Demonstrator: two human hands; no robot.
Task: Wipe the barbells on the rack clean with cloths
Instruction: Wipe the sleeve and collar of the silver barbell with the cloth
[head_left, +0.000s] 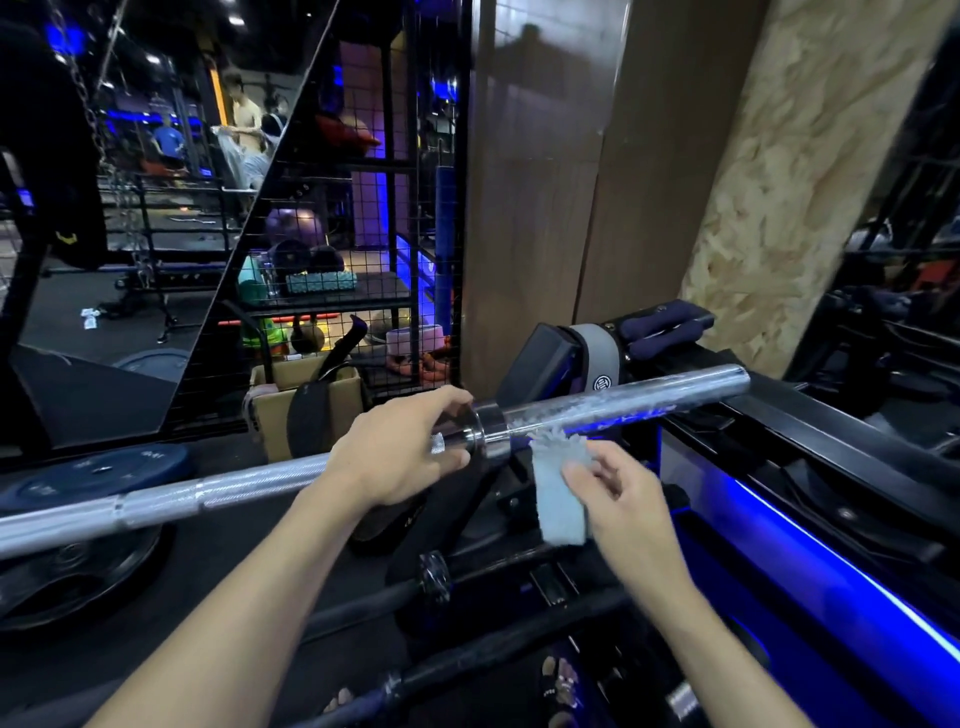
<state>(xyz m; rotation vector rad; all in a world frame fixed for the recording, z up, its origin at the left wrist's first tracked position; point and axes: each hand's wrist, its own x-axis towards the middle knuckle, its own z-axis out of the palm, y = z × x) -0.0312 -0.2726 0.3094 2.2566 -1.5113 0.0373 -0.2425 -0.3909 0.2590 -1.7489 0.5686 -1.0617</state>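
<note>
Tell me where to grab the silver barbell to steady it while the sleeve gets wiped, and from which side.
Grip the silver barbell on the knurled shaft just inside the collar, coming from above as the left hand does. The rough shaft is thin enough to wrap, and this leaves the smooth sleeve free for the cloth in the right hand.

We see the chrome barbell (623, 405) only in part: its shaft runs off the left edge, and the left hand (400, 457), curled round the shaft beside the collar, covers that stretch. The right hand (618, 499) pinches a pale cloth (558, 499) whose right edge lies behind the fingers; the cloth's upper fringe is smeared by motion blur, so we cannot tell whether it touches the sleeve. A second, darker bar (363, 608) below is crossed by both forearms. The figures in the mirror (156, 208), possibly three, are too small to resolve.
</note>
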